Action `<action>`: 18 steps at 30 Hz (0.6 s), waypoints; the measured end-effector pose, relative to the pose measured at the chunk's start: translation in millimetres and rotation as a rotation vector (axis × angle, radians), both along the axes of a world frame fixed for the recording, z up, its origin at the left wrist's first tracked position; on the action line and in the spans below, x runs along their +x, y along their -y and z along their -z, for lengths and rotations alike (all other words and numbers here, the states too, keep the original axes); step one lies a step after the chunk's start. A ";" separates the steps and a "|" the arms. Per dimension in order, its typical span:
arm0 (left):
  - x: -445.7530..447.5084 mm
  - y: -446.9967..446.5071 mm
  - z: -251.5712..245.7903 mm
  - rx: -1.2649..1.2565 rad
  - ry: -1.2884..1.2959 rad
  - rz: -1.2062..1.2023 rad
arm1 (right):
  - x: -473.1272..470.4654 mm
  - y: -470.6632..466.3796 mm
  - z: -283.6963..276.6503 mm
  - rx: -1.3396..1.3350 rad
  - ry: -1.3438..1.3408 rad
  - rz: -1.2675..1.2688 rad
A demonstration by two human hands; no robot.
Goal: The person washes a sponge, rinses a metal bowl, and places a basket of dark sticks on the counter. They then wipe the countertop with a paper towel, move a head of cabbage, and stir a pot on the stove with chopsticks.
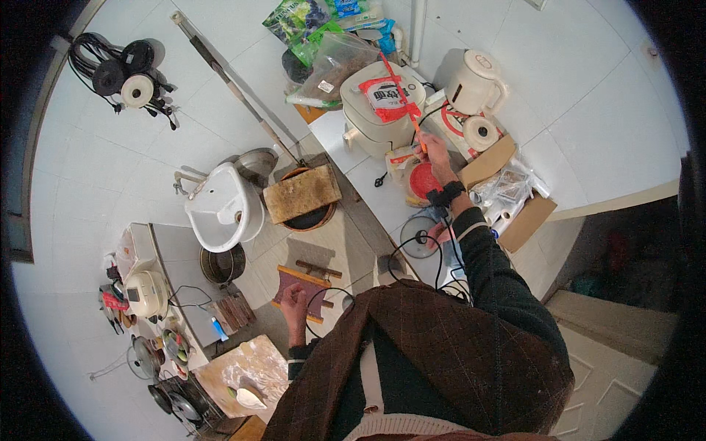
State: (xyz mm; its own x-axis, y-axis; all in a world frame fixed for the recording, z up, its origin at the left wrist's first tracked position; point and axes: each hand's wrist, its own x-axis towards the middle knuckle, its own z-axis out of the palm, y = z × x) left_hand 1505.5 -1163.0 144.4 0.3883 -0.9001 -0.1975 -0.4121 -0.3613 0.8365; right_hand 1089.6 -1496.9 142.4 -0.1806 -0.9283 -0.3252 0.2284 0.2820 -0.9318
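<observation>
My right hand (433, 151), with a black band at the wrist, reaches over the counter. Its fingers are closed on the lower end of a red-orange strip (408, 105), which rises across a red-and-white package (386, 98) on the lid of a cream appliance (380, 129). Just below that hand is a round red lid (423, 181). My left hand (294, 303) hangs over a small folding stool (303, 286) with a purple seat, its fingers curled; whether they hold anything is not visible. A glass pot lid (419, 237) lies nearer me on the counter.
A cream kettle (477, 82) and an open cardboard box (529, 220) with plastic wrap stand on the right. At left are a white washbasin (220, 209), a metal pot (222, 264) and a floured board (248, 358) bearing dough. Black cables (397, 248) hang near my right arm.
</observation>
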 end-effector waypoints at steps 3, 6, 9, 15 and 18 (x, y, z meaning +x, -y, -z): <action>-5.2 -1.4 0.4 0.029 -0.056 -0.050 | -10.1 3.7 13.1 0.046 0.023 0.021; -9.0 -3.9 1.7 0.018 -0.093 -0.025 | -24.0 8.1 26.1 0.019 -0.277 0.070; -12.7 -11.3 2.9 -0.094 -0.067 -0.025 | -43.5 3.2 2.1 -0.252 -0.867 0.087; -31.5 -46.9 -0.3 0.050 0.011 -0.198 | 4.7 -63.1 -139.4 -0.364 -0.425 0.181; -39.0 -75.2 -4.9 0.112 0.045 -0.267 | 51.5 -79.7 -175.7 -0.493 -0.208 0.123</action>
State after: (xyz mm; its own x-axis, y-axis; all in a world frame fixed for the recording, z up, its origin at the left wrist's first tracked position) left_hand 1466.5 -1087.8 149.3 0.6188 -0.7387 -0.2672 -0.3257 -0.5508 0.7685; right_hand 1141.1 -1417.2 318.0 -0.3118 -0.9294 0.1976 0.0290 -0.2171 -0.9757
